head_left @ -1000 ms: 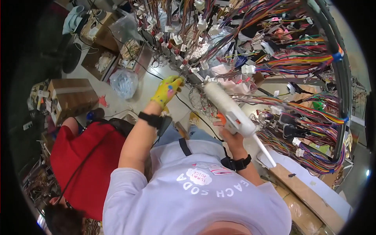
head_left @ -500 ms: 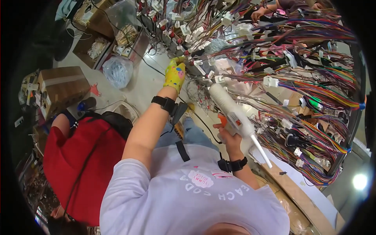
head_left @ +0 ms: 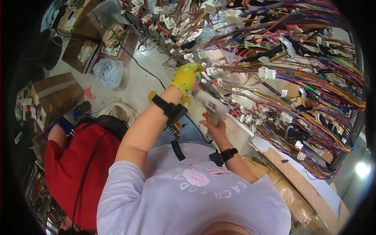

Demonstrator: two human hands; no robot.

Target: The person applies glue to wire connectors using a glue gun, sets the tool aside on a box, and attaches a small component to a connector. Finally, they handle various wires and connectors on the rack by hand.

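Observation:
My left hand [head_left: 186, 80], in a yellow glove with coloured spots, is at the near edge of the hanging wires. Its fingers curl closed by the white connectors [head_left: 211, 71]; what they hold is hidden. My bare right hand [head_left: 217, 132] grips a white glue gun [head_left: 213, 106] with an orange trigger. A long white glue stick [head_left: 241, 127] juts from its back end toward the lower right. The gun's front end reaches up close to the glove, which partly covers it.
Bundles of coloured wires [head_left: 313, 84] with white connectors fill a rack on the right. At the left are cardboard boxes [head_left: 58, 96], a clear plastic bag [head_left: 109, 73] and a person in red [head_left: 84, 164]. A black cord [head_left: 135, 60] crosses the floor area.
My left hand has moved right and a little nearer. My right hand has brought the glue gun leftward, so its front end is now close to the glove. The view has shifted slightly.

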